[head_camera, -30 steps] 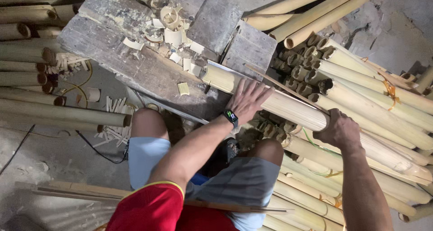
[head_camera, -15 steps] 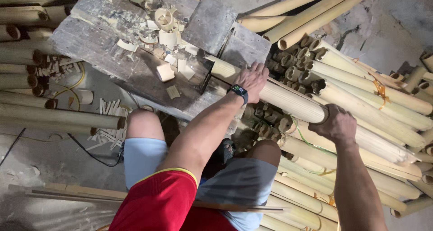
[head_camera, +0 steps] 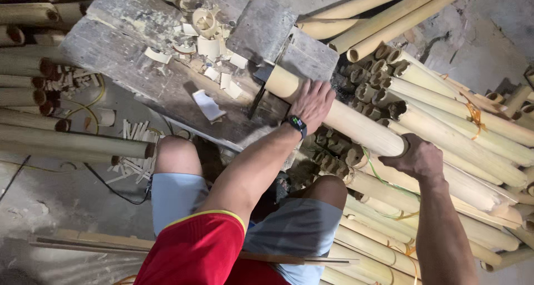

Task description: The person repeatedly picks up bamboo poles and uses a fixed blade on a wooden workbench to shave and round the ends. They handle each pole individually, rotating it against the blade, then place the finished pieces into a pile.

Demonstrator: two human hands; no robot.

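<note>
A seated person steadies a pale bamboo pole (head_camera: 356, 124) across the edge of a worn grey wooden tabletop (head_camera: 117, 51). The left hand (head_camera: 311, 104), a dark watch (head_camera: 295, 124) on its wrist, lies flat on top of the pole near its cut end, fingers (head_camera: 320, 90) spread and pressing down. The right hand (head_camera: 417, 158) grips the pole's other end, fingers curled tightly around it. The pole's cut end meets a dark blade (head_camera: 260, 87) set at the tabletop's edge, beside a grey block (head_camera: 261, 29). Pale bamboo chips (head_camera: 206, 43) and cut rings litter the tabletop beyond the pole. To the right of the pole, stacked bamboo poles (head_camera: 445, 124) lie bundled, some tied with orange cord (head_camera: 473, 112). More poles (head_camera: 33, 79) lie left of the tabletop. No packages, labels or signs are visible.
</note>
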